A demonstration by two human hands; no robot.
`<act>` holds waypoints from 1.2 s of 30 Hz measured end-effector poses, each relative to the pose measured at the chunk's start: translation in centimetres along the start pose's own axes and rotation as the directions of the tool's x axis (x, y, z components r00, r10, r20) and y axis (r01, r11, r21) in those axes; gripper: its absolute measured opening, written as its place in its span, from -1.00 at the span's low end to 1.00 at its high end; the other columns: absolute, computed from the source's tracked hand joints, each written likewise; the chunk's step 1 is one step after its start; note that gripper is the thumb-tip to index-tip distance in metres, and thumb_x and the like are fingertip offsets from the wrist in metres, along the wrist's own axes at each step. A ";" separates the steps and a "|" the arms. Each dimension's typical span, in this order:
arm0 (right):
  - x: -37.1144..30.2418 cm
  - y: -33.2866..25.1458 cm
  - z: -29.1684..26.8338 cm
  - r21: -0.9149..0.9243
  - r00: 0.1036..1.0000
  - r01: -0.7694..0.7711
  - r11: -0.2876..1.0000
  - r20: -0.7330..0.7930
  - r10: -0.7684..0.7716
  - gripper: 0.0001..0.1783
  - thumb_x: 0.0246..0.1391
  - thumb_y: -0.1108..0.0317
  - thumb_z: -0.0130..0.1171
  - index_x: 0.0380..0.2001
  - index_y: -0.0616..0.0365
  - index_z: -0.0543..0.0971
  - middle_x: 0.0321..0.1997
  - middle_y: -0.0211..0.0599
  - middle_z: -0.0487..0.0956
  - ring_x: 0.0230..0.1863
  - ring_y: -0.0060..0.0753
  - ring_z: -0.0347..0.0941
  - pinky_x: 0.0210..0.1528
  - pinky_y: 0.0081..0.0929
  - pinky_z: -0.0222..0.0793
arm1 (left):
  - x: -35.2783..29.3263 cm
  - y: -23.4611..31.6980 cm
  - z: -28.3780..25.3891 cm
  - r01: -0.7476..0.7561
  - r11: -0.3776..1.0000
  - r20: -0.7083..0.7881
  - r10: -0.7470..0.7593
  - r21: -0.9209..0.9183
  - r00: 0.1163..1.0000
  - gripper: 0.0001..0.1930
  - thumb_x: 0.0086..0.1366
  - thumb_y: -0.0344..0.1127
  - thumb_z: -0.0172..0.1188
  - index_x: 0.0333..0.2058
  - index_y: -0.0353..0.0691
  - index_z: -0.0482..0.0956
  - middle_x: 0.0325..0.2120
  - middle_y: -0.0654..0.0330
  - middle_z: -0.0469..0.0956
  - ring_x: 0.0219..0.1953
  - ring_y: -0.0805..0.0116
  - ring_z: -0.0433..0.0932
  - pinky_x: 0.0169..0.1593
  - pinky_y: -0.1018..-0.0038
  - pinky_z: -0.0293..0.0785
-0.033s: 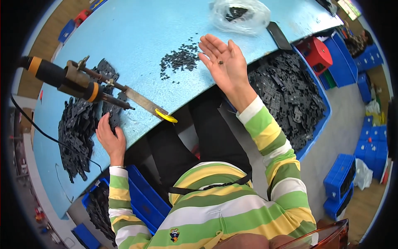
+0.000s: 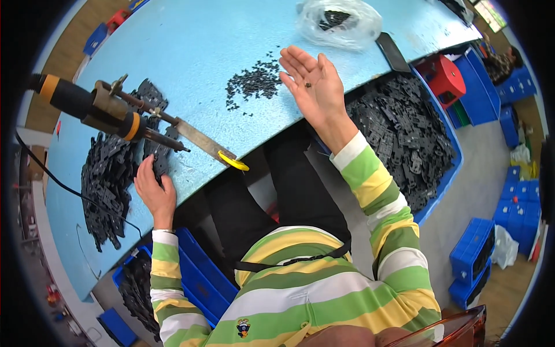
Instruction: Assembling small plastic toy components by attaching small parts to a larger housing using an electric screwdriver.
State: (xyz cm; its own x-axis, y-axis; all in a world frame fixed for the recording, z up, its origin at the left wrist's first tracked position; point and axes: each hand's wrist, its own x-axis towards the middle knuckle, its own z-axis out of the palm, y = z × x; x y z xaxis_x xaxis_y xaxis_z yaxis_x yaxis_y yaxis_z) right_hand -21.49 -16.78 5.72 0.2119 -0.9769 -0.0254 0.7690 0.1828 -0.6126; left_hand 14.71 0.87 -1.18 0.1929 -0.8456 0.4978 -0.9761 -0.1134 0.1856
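Observation:
My right hand (image 2: 317,92) is held palm up over the table's near edge, fingers stretched out. On its palm lies a tiny dark piece (image 2: 307,85), too small to name. Just beyond the fingertips, many small black pieces (image 2: 254,82) are scattered on the table. At the left, my left hand (image 2: 155,194) grips the near end of a flat black plastic plate (image 2: 162,155), which lies between its fingers and thumb. Above that plate a clamped black-and-orange tool (image 2: 110,113) with a thin metal tip points right; it resembles a soldering iron and partly covers the plate.
A pile of black plates (image 2: 107,185) lies left of my left hand. A metal bar with a yellow end (image 2: 233,161) reaches the table edge. At the right stands a blue bin (image 2: 450,168) of black parts. A clear plastic bag (image 2: 361,26) and dark phone-like slab (image 2: 391,52) lie at the back.
The view has shifted very slightly. Both hands keep their places and poses.

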 end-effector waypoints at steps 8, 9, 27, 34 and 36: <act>4.1 2.3 -0.8 -0.520 0.965 0.211 0.827 0.247 -0.091 -0.30 0.45 -0.03 -0.44 0.37 0.34 0.14 0.45 -0.03 0.21 0.52 -0.16 -0.02 0.52 -0.21 -0.13 | 0.1 0.4 -0.2 0.025 0.999 0.009 -0.025 0.024 1.000 -0.43 0.12 -0.42 0.08 0.18 -0.09 0.40 0.15 0.12 0.42 0.28 0.08 0.31 0.39 -0.02 -0.02; 4.2 2.4 -0.8 -0.569 0.953 0.254 0.782 0.287 -0.100 -0.29 0.45 -0.04 -0.44 0.39 0.34 0.12 0.46 -0.04 0.20 0.53 -0.17 -0.03 0.53 -0.22 -0.15 | 0.1 0.5 -0.3 0.024 0.999 0.010 -0.024 0.029 1.000 -0.43 0.12 -0.42 0.08 0.18 -0.09 0.40 0.15 0.12 0.42 0.28 0.09 0.31 0.39 -0.01 -0.02; -1.2 7.2 -1.8 -0.825 0.852 0.478 0.301 0.519 0.070 -0.74 0.33 0.40 0.03 -0.01 0.23 0.59 0.01 -0.07 0.64 0.12 -0.18 0.55 0.17 -0.35 0.40 | 0.4 -0.5 -0.3 -0.010 0.998 -0.047 0.007 -0.063 0.999 -0.46 0.11 -0.43 0.08 0.14 -0.12 0.43 0.13 0.09 0.43 0.23 0.03 0.34 0.31 -0.01 0.14; -0.1 9.3 -2.2 -0.823 0.811 0.544 0.162 0.566 0.149 -0.72 0.33 0.48 0.02 0.03 0.27 0.58 0.13 -0.12 0.59 0.22 -0.26 0.46 0.29 -0.41 0.27 | -0.8 -0.7 0.3 0.060 0.986 -0.199 -0.090 -0.153 0.976 -0.53 0.06 -0.50 0.11 0.02 -0.17 0.51 0.08 0.07 0.45 0.16 0.01 0.40 0.21 0.03 0.27; 0.1 9.1 -4.1 -0.774 0.764 0.632 0.045 0.631 0.131 -0.70 0.33 0.51 0.00 0.06 0.29 0.56 0.16 -0.09 0.57 0.25 -0.25 0.44 0.32 -0.41 0.24 | -1.1 -0.2 1.0 0.137 0.940 -0.204 -0.208 -0.312 0.957 -0.65 0.14 -0.47 0.09 -0.06 -0.16 0.56 0.04 0.07 0.44 0.18 0.02 0.36 0.27 0.00 0.20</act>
State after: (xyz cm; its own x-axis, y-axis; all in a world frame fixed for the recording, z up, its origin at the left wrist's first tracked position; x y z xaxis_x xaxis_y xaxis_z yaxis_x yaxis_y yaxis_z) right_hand -16.95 -15.66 -3.13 0.6434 -0.6531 0.3993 -0.2980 -0.6941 -0.6553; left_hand 14.55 1.34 -2.60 0.4076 -0.6788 0.6108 -0.8596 -0.0596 0.5074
